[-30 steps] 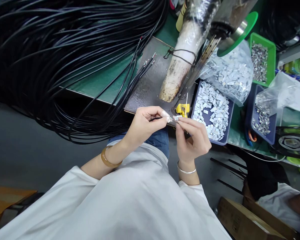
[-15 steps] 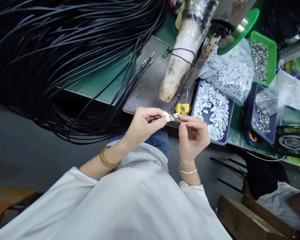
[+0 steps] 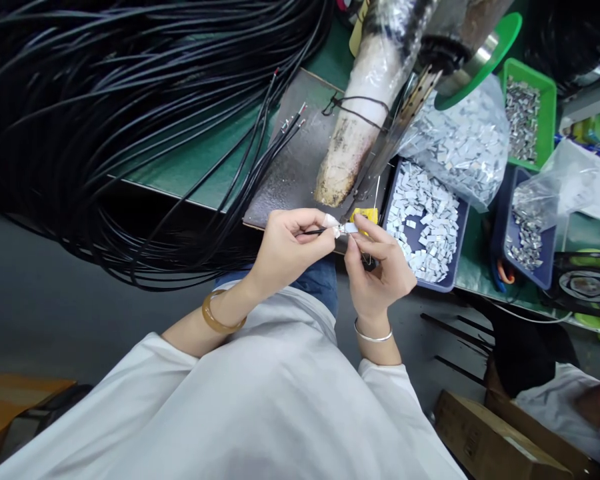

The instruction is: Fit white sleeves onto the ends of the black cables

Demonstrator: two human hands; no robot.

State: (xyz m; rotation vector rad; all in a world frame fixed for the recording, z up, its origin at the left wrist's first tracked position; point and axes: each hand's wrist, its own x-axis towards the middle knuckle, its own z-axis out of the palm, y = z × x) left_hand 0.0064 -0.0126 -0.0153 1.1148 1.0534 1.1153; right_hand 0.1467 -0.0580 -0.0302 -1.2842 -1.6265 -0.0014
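Note:
My left hand (image 3: 295,247) pinches a thin black cable (image 3: 312,232) near its end, with white wrapping on a fingertip. My right hand (image 3: 380,270) holds a small white rectangular piece (image 3: 351,228) between thumb and fingers. The piece lies in line with the cable end and appears to meet it; the exact contact is too small to make out. Just beyond the fingers is a yellow block (image 3: 366,215), partly hidden by my right hand. A plastic-wrapped white machine part (image 3: 337,163) slants down above both hands.
Black cables (image 3: 145,100) fill the left side and hang over the table edge. At right stand a blue tray (image 3: 449,283) of small white pieces, a plastic bag (image 3: 463,140) of similar ones, and a green bin (image 3: 547,113) of metal parts. Another person's arm shows at lower right.
My right hand has moved slightly left, bringing the white piece up to the cable end in my left hand. My left hand has hardly moved.

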